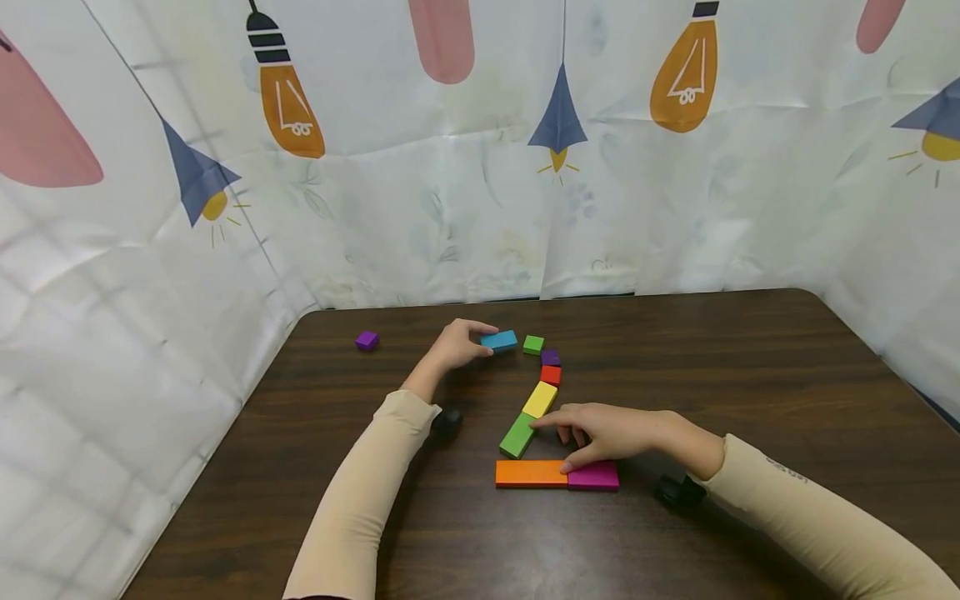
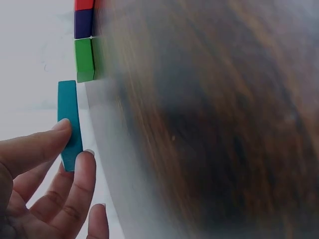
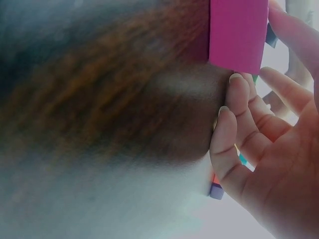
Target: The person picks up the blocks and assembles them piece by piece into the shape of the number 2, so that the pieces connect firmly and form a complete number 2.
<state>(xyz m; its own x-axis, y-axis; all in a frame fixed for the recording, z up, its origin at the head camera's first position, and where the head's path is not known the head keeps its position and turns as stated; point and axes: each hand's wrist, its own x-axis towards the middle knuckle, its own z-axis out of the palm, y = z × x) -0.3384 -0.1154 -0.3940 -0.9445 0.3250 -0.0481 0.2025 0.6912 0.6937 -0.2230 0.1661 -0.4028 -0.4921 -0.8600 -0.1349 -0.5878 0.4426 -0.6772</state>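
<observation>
Between thumb and fingers my left hand [image 1: 459,343] pinches a blue block [image 1: 501,341] by its left end, left of a small green block [image 1: 533,344]. In the left wrist view the teal-looking block [image 2: 69,117] is gripped near its lower end. My right hand [image 1: 611,431] spreads over the near blocks. Its thumb tip is at the seam of a long orange block [image 1: 531,473] and a magenta block [image 1: 594,476]; its index fingertip is at a longer green block [image 1: 517,436]. In the right wrist view the magenta block [image 3: 238,35] stands beside the fingers [image 3: 237,94].
A yellow block [image 1: 540,399], a red block [image 1: 551,375] and a dark purple block [image 1: 551,357] continue the curved row. A purple cube [image 1: 367,340] lies apart at the far left of the brown wooden table [image 1: 750,358]. A printed curtain [image 1: 480,225] hangs behind it.
</observation>
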